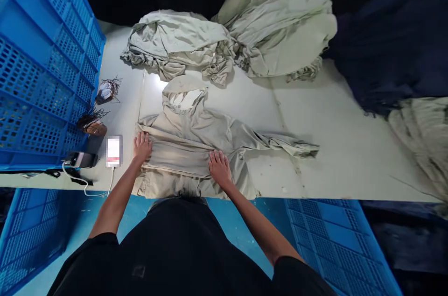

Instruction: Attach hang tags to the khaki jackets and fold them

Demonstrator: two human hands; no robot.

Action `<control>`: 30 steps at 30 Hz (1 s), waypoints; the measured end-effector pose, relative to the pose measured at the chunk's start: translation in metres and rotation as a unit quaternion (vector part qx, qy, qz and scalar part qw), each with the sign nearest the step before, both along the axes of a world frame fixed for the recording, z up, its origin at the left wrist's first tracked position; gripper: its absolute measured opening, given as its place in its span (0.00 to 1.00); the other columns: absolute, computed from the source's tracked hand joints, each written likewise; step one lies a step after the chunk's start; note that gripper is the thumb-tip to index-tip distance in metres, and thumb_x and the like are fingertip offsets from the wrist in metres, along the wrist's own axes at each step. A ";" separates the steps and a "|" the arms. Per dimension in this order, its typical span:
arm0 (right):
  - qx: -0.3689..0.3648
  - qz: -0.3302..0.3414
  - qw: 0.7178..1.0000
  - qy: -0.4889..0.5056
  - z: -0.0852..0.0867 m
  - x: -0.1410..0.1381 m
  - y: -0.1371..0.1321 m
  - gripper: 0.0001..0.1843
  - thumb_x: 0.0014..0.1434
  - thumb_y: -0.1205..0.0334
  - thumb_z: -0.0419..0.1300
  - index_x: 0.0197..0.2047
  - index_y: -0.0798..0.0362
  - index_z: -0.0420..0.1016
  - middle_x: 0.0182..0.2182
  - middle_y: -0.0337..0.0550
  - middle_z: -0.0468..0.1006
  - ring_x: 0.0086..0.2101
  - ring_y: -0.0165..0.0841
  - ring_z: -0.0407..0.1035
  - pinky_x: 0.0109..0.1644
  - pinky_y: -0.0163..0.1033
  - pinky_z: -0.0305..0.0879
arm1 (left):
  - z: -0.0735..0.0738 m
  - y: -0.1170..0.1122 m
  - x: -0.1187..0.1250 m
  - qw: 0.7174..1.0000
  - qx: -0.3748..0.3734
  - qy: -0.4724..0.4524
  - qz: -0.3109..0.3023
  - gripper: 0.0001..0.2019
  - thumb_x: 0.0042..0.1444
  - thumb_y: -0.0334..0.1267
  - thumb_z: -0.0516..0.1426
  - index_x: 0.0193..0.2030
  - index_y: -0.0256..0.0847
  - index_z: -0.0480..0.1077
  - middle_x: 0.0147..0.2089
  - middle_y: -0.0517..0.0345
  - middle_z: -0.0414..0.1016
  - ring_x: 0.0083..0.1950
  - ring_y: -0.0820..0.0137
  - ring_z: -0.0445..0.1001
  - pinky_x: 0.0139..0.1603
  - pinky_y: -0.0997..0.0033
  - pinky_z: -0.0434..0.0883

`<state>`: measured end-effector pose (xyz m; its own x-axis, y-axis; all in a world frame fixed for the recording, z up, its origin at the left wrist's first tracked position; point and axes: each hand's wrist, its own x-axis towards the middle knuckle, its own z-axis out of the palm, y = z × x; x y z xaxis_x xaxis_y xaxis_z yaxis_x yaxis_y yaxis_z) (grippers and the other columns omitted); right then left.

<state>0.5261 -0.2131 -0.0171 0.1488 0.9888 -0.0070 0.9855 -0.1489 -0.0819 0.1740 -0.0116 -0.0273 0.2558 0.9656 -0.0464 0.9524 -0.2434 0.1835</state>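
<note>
A beige hooded jacket [182,144] lies spread on the white table in front of me, its hood pointing away. One sleeve is folded across the body, while the other stretches out to the right. My left hand [142,147] rests flat on the jacket's left edge, at the end of the folded sleeve. Flat on the cloth at the right side of the body lies my right hand [220,168], fingers extended. The lower hem reaches the table's near edge.
Piled light-green garments [182,39] lie at the back, with dark blue cloth [395,44] to the right. A blue crate [45,53] stands at left, near two bundles of dark ties [108,90] and a phone [113,151] on a cable. Another crate [339,240] sits below the table.
</note>
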 end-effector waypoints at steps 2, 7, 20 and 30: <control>0.017 -0.015 1.000 0.012 0.006 -0.014 0.001 0.29 0.70 0.58 0.43 0.70 0.57 0.58 0.69 0.53 0.58 0.69 0.47 0.47 0.70 0.55 0.44 | 0.008 -0.011 0.017 1.000 0.009 0.001 -0.008 0.30 0.68 0.44 0.43 0.73 0.34 0.53 0.76 0.43 0.47 0.77 0.55 0.41 0.74 0.45 0.45; 0.025 0.076 0.995 0.060 0.008 -0.056 0.014 0.28 0.69 0.57 0.46 0.70 0.51 0.59 0.69 0.49 0.59 0.69 0.42 0.49 0.71 0.52 0.43 | 0.008 -0.068 0.087 0.987 0.024 -0.030 -0.158 0.29 0.67 0.42 0.45 0.73 0.38 0.53 0.76 0.46 0.46 0.77 0.58 0.41 0.74 0.47 0.46; 0.044 -0.267 0.963 0.013 0.031 0.279 -0.105 0.31 0.60 0.67 0.47 0.66 0.60 0.63 0.63 0.59 0.67 0.63 0.48 0.58 0.63 0.53 0.55 | 0.016 -0.096 0.207 0.985 0.004 -0.023 -0.173 0.27 0.68 0.43 0.43 0.70 0.35 0.57 0.74 0.40 0.51 0.76 0.57 0.48 0.72 0.48 0.52; -0.068 -0.176 0.981 0.042 0.026 0.427 -0.105 0.35 0.55 0.66 0.53 0.67 0.56 0.62 0.67 0.54 0.62 0.67 0.49 0.49 0.67 0.55 0.47 | 0.025 -0.151 0.437 0.963 -0.021 -0.050 -0.264 0.27 0.68 0.45 0.43 0.70 0.37 0.58 0.75 0.46 0.51 0.76 0.59 0.46 0.74 0.51 0.49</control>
